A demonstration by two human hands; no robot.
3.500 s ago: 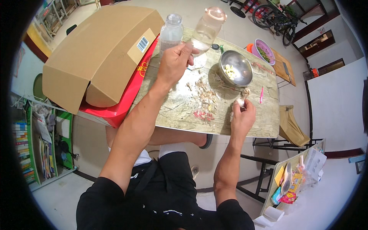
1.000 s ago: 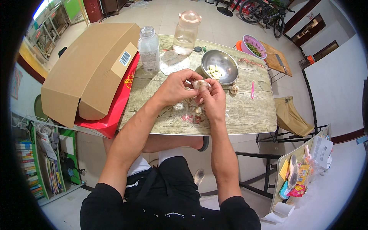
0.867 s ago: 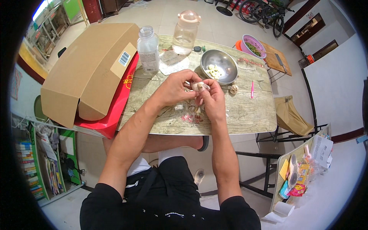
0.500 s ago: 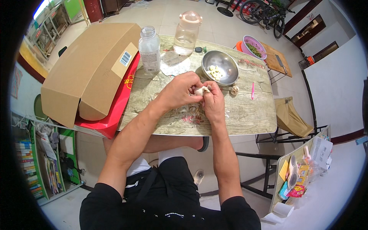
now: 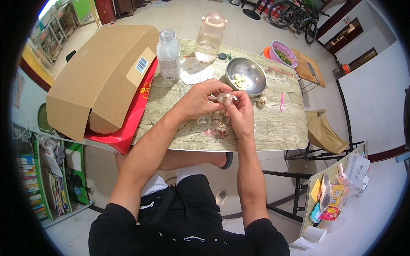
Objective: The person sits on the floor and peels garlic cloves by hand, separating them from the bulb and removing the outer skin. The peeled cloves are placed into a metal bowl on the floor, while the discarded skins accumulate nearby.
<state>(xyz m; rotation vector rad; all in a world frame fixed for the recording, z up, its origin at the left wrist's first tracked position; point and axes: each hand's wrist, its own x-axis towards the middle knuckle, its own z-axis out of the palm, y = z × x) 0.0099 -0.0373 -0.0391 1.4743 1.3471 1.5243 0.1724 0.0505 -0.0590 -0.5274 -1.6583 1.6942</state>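
Your left hand (image 5: 200, 101) pinched one side of the garlic bulb (image 5: 226, 98), your right hand (image 5: 241, 116) the other, up above the tabletop (image 5: 277, 132), right near the stainless-steel bowl (image 5: 257, 77) where peeled cloves (image 5: 241, 81) lay!

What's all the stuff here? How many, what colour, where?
garlic bulb: 1, white, between both hands
second garlic bulb: 1, brownish-white, beside bowl
metal bowl: 1, silver, on table
garlic cloves: several, cream, in bowl
jar: 1, clear, beside box
jug: 1, clear, pink lid, beside jar
slim stick: 1, pink, table's right
cardboard box: 1, brown, left
table: 1, wood-patterned, middle
basin: 1, purple, upper right
bicycle: 1, dark, top right
left hand, right hand: 2, bare, on garlic bulb
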